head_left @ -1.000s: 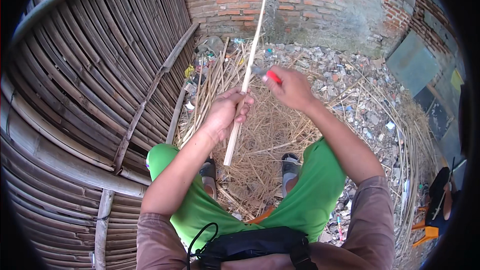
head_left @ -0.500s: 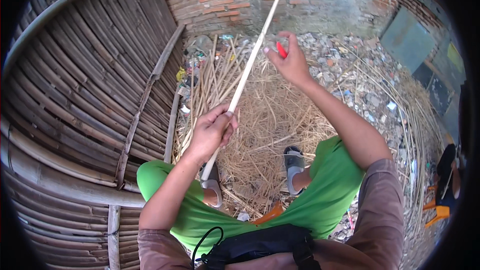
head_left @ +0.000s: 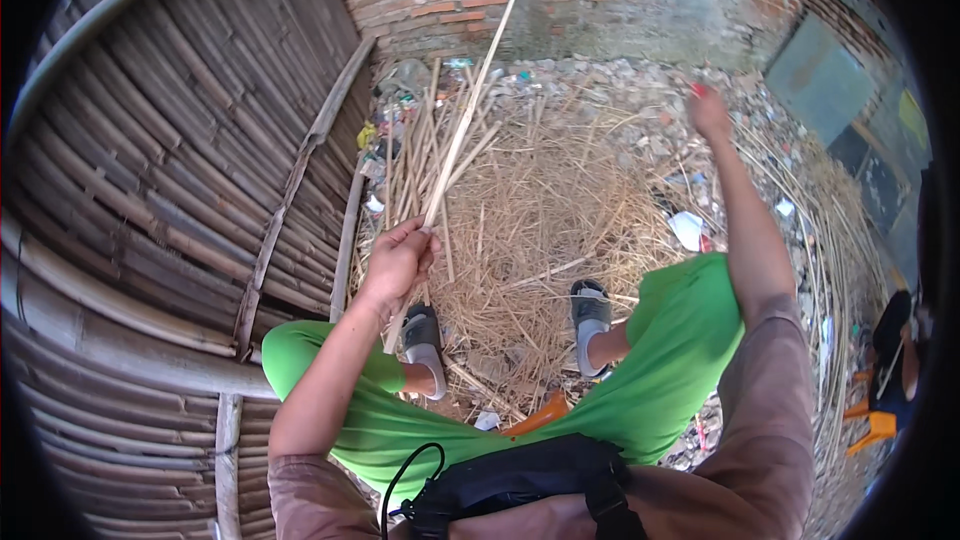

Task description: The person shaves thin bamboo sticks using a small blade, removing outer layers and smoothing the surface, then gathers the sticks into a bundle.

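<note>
My left hand point(head_left: 398, 262) is closed round a long pale bamboo strip point(head_left: 462, 130). The strip slants up and away toward the brick wall, and its lower end comes out below the hand, near my left foot. Out to the far right, above the rubble, my right hand point(head_left: 711, 118) is closed round a small red object point(head_left: 698, 90). Motion blur hides what kind of object this is. It is well apart from the strip.
Bamboo shavings point(head_left: 540, 200) cover the ground before my feet. Several cut bamboo sticks point(head_left: 405, 165) lie at the left, beside a bamboo-slat wall point(head_left: 180, 160). Beyond is a brick wall point(head_left: 620, 0). Long strips point(head_left: 830, 240) lie at right, near part of another person point(head_left: 890, 350).
My right hand has moved away from the strip, out to the right, taking the red object along. The strip's far tip has come lower and nearer, while my left hand shifted slightly left.
</note>
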Demonstrator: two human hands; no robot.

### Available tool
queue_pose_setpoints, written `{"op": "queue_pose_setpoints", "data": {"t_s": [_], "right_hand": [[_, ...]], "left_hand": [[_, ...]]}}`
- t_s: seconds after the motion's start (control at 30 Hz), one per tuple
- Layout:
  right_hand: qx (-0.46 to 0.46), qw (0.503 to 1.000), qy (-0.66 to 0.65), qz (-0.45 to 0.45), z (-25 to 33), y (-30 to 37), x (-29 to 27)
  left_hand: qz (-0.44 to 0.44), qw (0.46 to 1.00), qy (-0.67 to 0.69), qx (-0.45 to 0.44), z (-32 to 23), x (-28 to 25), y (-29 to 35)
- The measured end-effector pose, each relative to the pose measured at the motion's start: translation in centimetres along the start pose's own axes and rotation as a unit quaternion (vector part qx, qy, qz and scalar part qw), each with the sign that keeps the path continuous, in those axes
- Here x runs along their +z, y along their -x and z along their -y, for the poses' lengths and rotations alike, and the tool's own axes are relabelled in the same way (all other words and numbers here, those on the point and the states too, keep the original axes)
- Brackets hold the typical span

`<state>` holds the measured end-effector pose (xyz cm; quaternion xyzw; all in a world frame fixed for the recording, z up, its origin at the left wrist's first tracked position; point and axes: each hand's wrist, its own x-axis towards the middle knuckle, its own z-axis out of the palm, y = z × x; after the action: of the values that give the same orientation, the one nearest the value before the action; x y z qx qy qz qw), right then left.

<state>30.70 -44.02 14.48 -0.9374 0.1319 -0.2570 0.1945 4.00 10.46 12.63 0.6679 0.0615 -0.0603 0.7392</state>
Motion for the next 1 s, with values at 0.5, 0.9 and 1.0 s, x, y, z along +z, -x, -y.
{"op": "queue_pose_setpoints", "data": {"t_s": [0.5, 0.9, 1.0], "right_hand": [[-0.482, 0.835, -0.242, 0.110, 21.2, 18.2, -3.2], [-0.535, 0.802, -0.186, 0.190, 22.5, 19.6, -2.2], [-0.542, 0.792, -0.209, 0.189, 23.3, 20.2, -3.4]], "left_hand": [[0.176, 0.959, 0.221, -0.032, -3.8, 4.3, 0.6], [0.232, 0.936, 0.262, -0.024, -4.9, 1.7, 1.1], [0.232, 0.935, 0.269, -0.015, -5.3, 1.0, 1.3]]}}
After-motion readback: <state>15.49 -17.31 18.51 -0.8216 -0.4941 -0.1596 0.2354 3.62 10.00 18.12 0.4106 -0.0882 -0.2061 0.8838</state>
